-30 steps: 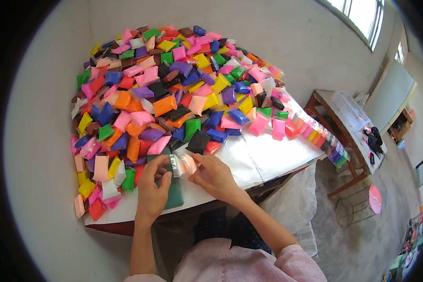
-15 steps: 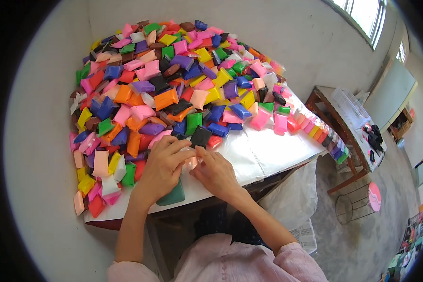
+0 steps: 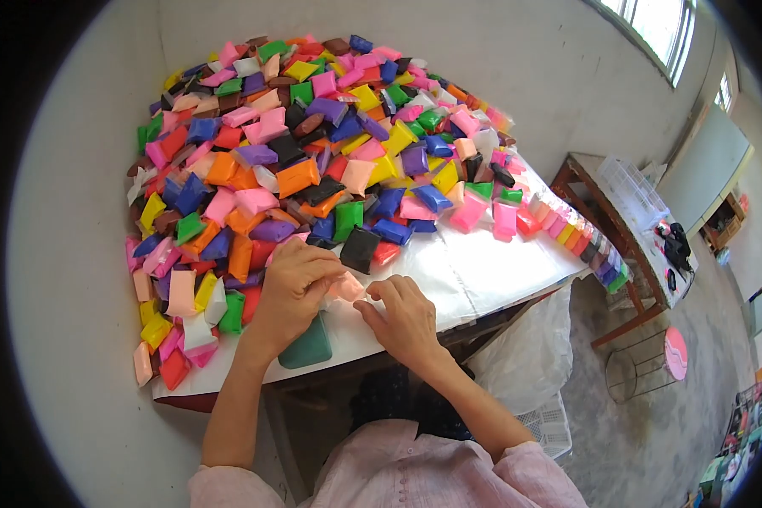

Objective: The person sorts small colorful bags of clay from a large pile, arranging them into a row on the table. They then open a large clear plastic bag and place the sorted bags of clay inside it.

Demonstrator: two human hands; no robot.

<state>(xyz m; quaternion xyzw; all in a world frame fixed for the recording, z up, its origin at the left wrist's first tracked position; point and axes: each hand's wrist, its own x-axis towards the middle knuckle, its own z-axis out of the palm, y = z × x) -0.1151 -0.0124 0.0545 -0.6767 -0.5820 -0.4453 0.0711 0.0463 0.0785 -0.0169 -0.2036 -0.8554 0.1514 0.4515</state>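
Note:
Between my hands, near the table's front edge, lies a small peach-coloured packet (image 3: 347,288) in clear wrapping. My left hand (image 3: 296,284) is closed at the packet's left end, fingertips pinched together; its palm side is hidden. Just right of the packet is my right hand (image 3: 400,317), its fingers bent, with a gap between thumb and forefinger and nothing visible in it. A flat dark-green object with rounded corners (image 3: 307,345) rests beside my left wrist. Beyond the hands sits a black packet (image 3: 361,251).
A large heap of packets in many colours (image 3: 305,178) covers the back and left of the white-covered table (image 3: 449,279). Rows of coloured packets (image 3: 580,241) line its right end. A side table (image 3: 618,212), pink-topped stool (image 3: 675,354) and plastic bag (image 3: 525,347) are to the right.
My right hand has drawn away from the peach packet, down and to the right, and its fingers have parted. My left hand stays at the packet, which shows more now.

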